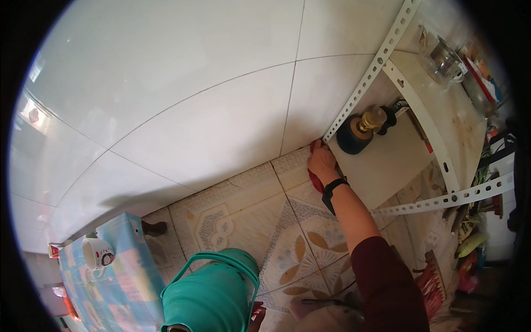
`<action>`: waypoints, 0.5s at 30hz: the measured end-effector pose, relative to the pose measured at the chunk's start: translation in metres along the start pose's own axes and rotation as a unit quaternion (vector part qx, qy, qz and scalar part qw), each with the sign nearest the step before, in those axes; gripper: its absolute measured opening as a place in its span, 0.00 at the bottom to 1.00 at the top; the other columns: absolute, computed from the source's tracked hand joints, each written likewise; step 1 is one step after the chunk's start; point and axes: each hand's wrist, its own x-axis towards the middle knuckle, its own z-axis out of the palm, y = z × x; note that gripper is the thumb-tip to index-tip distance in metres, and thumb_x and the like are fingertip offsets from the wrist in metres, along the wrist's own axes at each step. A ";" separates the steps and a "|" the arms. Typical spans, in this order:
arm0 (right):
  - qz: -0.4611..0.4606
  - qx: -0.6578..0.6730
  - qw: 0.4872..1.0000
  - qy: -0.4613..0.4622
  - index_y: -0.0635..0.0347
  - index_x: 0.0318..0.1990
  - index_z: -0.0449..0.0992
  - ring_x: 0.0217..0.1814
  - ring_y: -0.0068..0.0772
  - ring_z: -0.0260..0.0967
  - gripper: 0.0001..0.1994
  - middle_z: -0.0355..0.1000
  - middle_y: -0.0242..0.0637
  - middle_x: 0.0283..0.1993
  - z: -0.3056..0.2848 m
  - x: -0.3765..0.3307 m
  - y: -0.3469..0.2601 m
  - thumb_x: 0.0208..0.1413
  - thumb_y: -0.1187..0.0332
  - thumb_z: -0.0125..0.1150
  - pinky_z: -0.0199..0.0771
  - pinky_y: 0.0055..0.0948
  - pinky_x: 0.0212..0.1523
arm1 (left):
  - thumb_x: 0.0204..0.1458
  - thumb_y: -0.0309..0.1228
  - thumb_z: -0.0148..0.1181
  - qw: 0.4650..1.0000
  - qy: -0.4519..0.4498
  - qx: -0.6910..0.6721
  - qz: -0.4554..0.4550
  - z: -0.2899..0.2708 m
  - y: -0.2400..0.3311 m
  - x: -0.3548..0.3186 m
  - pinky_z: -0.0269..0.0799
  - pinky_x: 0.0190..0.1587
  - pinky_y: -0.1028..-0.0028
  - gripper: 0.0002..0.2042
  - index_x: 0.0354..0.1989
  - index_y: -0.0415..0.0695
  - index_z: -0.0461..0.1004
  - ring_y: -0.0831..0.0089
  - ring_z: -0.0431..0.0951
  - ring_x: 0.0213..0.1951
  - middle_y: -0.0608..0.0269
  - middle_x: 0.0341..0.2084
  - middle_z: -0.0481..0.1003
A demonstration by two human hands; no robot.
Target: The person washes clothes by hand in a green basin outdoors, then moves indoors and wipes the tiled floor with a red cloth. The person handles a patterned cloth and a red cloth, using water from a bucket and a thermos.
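My right hand (322, 163) reaches down to the floor where the wall meets a shelf post. Its fingers are closed on a red cloth (316, 180), which shows on both sides of the hand. A black band (333, 193) is round that wrist, below a dark red sleeve. At the lower edge, a small part of my left hand (258, 317) shows beside a teal thermos flask (213, 290) with a looped handle. Most of that hand is hidden, so its grip on the flask cannot be made out.
A white perforated metal shelf (368, 77) stands at the right, with a dark bottle with a gold-coloured top (357, 133) on its lower board. At the left, a white cup (98, 253) rests on a table with a blue checked cover (130, 271). White tiled wall (221, 122) rises ahead.
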 end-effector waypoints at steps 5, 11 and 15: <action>0.007 0.003 0.997 -0.078 0.65 0.62 0.57 0.47 0.53 0.72 0.32 0.71 0.56 0.47 -0.014 -0.003 0.006 0.50 0.64 0.56 0.74 0.44 0.46 | 0.55 0.25 0.57 1.000 0.007 0.005 -0.017 0.013 0.040 -0.005 0.70 0.45 0.77 0.12 0.47 0.37 0.70 0.77 0.75 0.39 0.60 0.36 0.77; -0.057 -0.049 0.992 -0.099 0.65 0.59 0.64 0.45 0.49 0.73 0.27 0.74 0.53 0.42 -0.035 -0.077 0.026 0.49 0.68 0.57 0.75 0.41 0.43 | 0.55 0.25 0.56 1.000 0.012 0.026 -0.011 0.020 0.082 -0.009 0.70 0.45 0.77 0.12 0.47 0.37 0.69 0.77 0.76 0.39 0.60 0.37 0.77; -0.062 -0.036 0.995 -0.071 0.62 0.59 0.64 0.50 0.50 0.70 0.26 0.69 0.55 0.49 -0.026 -0.089 0.041 0.51 0.66 0.56 0.74 0.41 0.47 | 0.55 0.25 0.56 1.000 0.011 0.020 -0.009 0.017 0.086 -0.012 0.70 0.46 0.77 0.13 0.48 0.37 0.69 0.77 0.76 0.40 0.59 0.37 0.77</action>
